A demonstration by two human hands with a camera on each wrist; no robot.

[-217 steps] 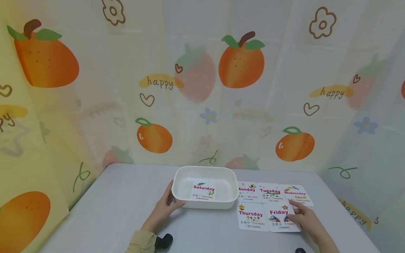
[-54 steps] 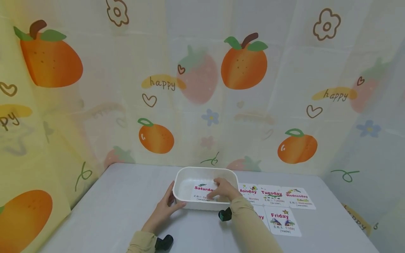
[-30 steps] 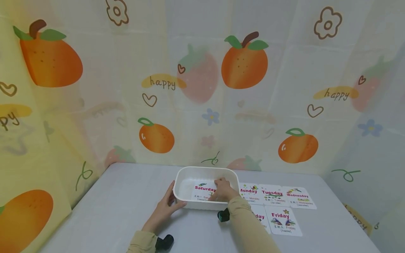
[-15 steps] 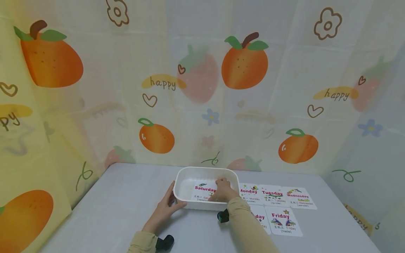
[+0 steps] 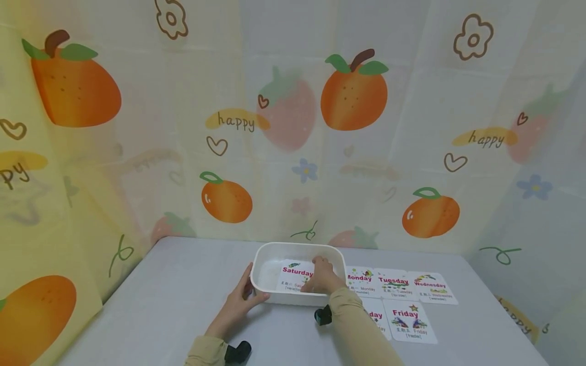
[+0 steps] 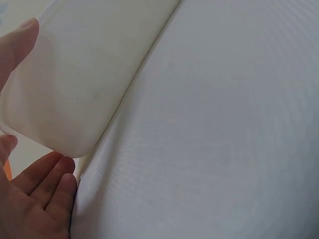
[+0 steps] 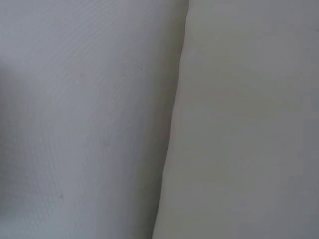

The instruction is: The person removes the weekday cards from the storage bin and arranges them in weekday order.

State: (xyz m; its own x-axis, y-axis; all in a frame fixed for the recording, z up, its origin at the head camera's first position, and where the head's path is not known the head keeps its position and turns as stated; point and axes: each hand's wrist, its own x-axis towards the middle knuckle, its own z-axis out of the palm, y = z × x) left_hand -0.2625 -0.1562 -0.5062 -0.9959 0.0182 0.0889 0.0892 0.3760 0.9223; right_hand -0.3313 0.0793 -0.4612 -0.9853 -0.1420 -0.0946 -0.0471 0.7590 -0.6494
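In the head view a white plastic box (image 5: 293, 299) stands on the table. My left hand (image 5: 235, 304) grips its left end, thumb on the front wall. The left wrist view shows that thumb on the box wall and the other fingers by its corner. A Saturday card (image 5: 293, 272) is inside the box. My right hand (image 5: 324, 275) reaches in over the front rim and holds the card at its right part; the fingertips are partly hidden. The right wrist view shows only the pale box wall (image 7: 244, 119) and the cloth, not the hand.
Right of the box lie a Monday card (image 5: 361, 279), a Tuesday card (image 5: 393, 282), a Wednesday card (image 5: 432, 287) and a Friday card (image 5: 409, 320). Another card (image 5: 377, 315) is partly behind the right sleeve. A fruit-print curtain (image 5: 293, 203) hangs behind the table (image 5: 151, 315).
The right hand has gone from the Friday card into the box, and its fingers have drawn closer together at the Saturday card. That card has shifted slightly upward. The left hand has stayed put.
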